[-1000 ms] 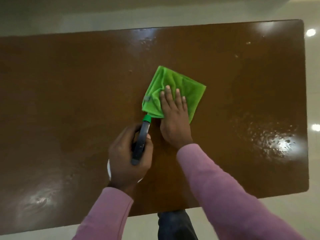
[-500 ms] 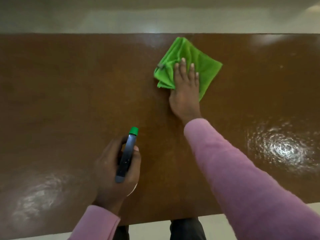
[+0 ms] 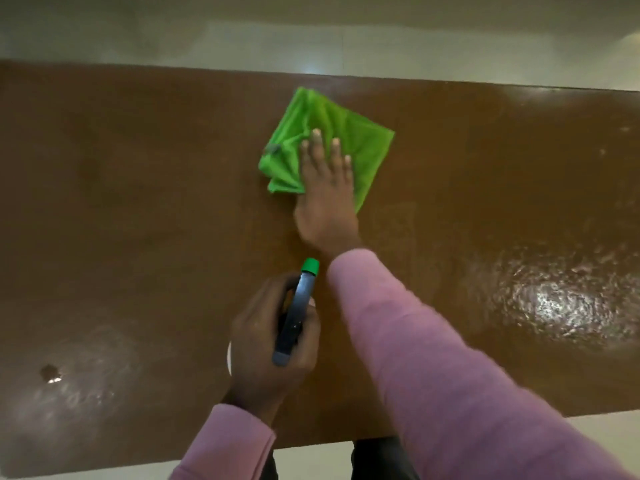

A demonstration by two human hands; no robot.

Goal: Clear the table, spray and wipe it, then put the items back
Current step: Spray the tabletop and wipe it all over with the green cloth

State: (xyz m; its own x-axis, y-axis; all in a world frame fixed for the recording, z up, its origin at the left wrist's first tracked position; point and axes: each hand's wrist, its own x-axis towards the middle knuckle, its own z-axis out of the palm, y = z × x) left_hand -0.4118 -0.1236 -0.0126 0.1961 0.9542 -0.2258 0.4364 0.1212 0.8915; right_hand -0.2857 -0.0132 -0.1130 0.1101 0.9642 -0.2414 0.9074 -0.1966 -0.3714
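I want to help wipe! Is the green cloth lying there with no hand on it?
No, the right hand is pressed flat on the green cloth.

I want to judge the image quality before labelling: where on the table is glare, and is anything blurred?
Head view: the strongest glare is a bright mottled patch on the table at right, with a weaker one at lower left. The green cloth and the right hand are slightly soft, and the far table edge looks bowed.
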